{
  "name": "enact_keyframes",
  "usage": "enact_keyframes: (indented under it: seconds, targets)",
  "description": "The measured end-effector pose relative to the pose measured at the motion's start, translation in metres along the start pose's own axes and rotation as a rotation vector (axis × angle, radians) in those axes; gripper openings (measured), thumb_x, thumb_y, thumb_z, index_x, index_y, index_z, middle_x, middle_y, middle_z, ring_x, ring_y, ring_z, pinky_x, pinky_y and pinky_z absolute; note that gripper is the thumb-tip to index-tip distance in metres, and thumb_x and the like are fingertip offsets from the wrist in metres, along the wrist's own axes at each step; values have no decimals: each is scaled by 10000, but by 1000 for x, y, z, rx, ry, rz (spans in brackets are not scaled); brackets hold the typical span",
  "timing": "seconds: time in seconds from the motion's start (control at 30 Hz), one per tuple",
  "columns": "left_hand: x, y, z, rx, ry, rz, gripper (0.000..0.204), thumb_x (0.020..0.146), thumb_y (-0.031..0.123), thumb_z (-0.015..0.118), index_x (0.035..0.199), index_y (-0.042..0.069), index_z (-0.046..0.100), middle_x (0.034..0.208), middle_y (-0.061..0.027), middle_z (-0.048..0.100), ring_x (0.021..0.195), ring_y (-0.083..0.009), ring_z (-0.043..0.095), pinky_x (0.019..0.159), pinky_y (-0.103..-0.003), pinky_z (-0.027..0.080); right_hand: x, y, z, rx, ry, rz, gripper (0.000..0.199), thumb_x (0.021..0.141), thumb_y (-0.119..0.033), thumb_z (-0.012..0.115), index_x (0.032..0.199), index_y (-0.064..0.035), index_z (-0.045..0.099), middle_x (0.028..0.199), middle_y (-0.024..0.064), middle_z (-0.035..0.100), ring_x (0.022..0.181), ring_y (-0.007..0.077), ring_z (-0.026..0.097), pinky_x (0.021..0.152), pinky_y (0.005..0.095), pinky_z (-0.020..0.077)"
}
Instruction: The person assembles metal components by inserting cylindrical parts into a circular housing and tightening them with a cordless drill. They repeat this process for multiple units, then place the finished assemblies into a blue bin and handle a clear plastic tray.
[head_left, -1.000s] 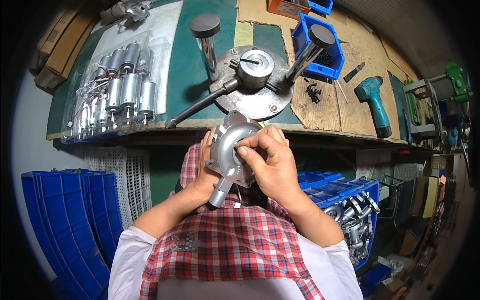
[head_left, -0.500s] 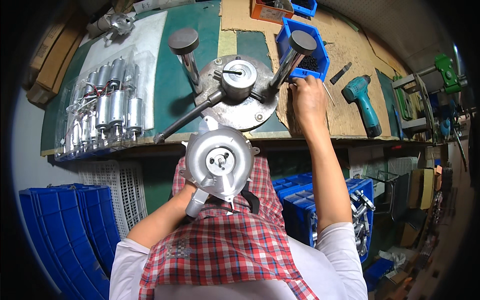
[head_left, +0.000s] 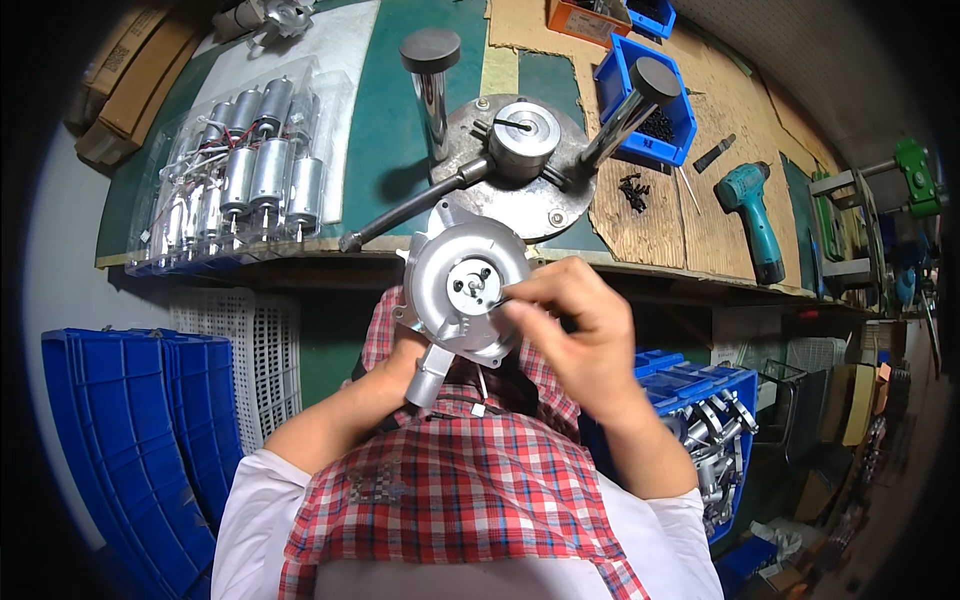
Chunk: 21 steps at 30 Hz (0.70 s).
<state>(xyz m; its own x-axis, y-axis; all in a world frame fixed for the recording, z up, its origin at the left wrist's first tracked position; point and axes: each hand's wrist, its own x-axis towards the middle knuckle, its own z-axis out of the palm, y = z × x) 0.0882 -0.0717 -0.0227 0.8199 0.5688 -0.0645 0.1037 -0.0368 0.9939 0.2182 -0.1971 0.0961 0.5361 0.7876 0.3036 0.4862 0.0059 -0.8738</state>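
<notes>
Just left of the right hand [head_left: 580,330], in the head view, the round silver blower housing [head_left: 465,290] faces up, its outlet neck running down and left into the left hand [head_left: 415,365], whose grip is clenched under it. Right fingertips [head_left: 510,300] pinch something small, too small to identify, touching the housing's centre hub; beyond the grip, the counter [head_left: 380,120] carries a round metal fixture [head_left: 520,170].

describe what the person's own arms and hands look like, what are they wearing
Both hands are bare: the left hand and the right hand carry no gloves, and no rings or watch can be seen. The forearms are uncovered too. Short white sleeves end above the elbows. A red, white and blue checked apron covers the chest between the arms.
</notes>
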Motion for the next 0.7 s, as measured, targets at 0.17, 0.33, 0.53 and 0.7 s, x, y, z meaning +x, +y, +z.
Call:
enact_keyframes:
  seconds: [0.17, 0.33, 0.53, 0.7]
  targets:
    - [-8, 1, -2, 61, 13, 8, 390, 789, 153, 766, 1110, 41, 576, 1047, -80, 605, 963, -196, 599, 848, -329, 507, -11, 9, 24, -323, 139, -230, 185, 698, 12, 789, 859, -18, 703, 797, 94, 593, 726, 234, 551, 628, 325, 446]
    - [-11, 2, 0, 79, 54, 10, 387, 791, 149, 764, 1112, 38, 578, 1046, -80, 607, 962, -196, 600, 849, -326, 508, -23, 17, 30, -597, 161, -450, 251, 728, -37, 708, 971, 7, 660, 863, 91, 587, 779, 259, 551, 652, 351, 454]
    - [-9, -7, -7, -61, 25, -127, 372, 840, 108, 724, 1168, 41, 563, 1094, -78, 625, 990, -173, 611, 847, -306, 527, -45, 21, 18, -702, -156, -478, 507, 752, -41, 608, 1253, 34, 581, 1080, 113, 587, 951, 236, 566, 785, 347, 438]
    - [-22, -85, -69, -609, 51, -487, 363, 930, 81, 630, 1278, 46, 536, 1185, -90, 632, 1060, -163, 632, 905, -282, 541, -16, 59, -54, -910, -32, -379, 686, 658, 36, 628, 1332, -4, 504, 1321, 179, 541, 1133, 343, 555, 946, 482, 391]
